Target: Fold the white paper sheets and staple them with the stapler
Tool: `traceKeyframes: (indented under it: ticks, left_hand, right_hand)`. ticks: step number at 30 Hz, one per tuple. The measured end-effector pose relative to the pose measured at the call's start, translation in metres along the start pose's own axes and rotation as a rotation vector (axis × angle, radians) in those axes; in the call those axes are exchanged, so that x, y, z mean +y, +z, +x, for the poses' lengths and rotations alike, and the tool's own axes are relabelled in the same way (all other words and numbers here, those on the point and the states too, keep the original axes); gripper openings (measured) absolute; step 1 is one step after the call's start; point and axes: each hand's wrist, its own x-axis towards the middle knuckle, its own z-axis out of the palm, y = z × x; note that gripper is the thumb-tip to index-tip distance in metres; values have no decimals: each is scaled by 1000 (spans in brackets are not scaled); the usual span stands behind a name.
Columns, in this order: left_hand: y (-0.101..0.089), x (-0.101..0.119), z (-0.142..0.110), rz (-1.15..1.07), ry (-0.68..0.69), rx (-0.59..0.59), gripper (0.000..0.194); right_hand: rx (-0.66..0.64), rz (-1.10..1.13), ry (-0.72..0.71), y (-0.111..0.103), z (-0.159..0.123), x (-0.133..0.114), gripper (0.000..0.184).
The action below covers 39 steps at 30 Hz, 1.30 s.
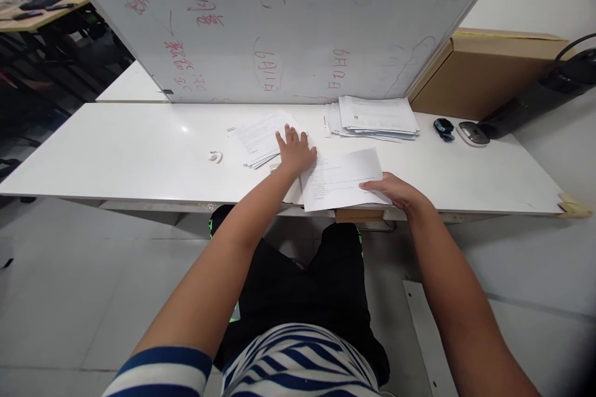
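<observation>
My right hand (pixel 395 190) pinches the right edge of a printed sheet of paper (pixel 339 183), thumb on top. That sheet lies tilted and reaches over the desk's front edge. My left hand (pixel 297 150) rests with fingers spread on the right part of a small pile of printed papers (pixel 258 139); its wrist is close to the held sheet's left edge. A thicker stack of papers (pixel 377 116) lies farther back on the right, against the whiteboard's foot.
A whiteboard (pixel 298 31) with red writing stands at the back of the white desk (pixel 139 149). A small white curved object (pixel 215 156) lies left. On the right are a dark watch-like item (pixel 444 128), a computer mouse (pixel 473 133), a black cylinder (pixel 535 99) and a cardboard box (pixel 488 74).
</observation>
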Motion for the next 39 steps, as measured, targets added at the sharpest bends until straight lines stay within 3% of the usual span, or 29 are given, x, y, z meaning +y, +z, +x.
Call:
traceKeyframes:
  ticks: [17,23,30,33,35,37,39]
  left_hand:
    - [2,0,2,31,-17,-37,73]
    - [-7,-5,4,-75,-68,-50,73]
    - [-27,-13,1,-216,-31,8,59]
    - [-36,-13,-19,-238,71,158,53]
    - [-36,-12,-43,-250,220,252,50]
    - [-32,-10,-70,-267,416,236,46]
    - [-23,-8,-94,-260,609,149,43]
  right_hand:
    - [37,7,17,1,0,3,50]
    - [32,-10,-7,3,-1,-1,50]
    - [21,-4,-25,5,-6,-6,44]
    - [11,-2,-32,5,-7,-6,46]
    - [34,-12,-17,3,-6,-5,49]
    - [58,-16,-4,2,-4,-3,53]
    - [35,-5,-16,1,-1,-1,54]
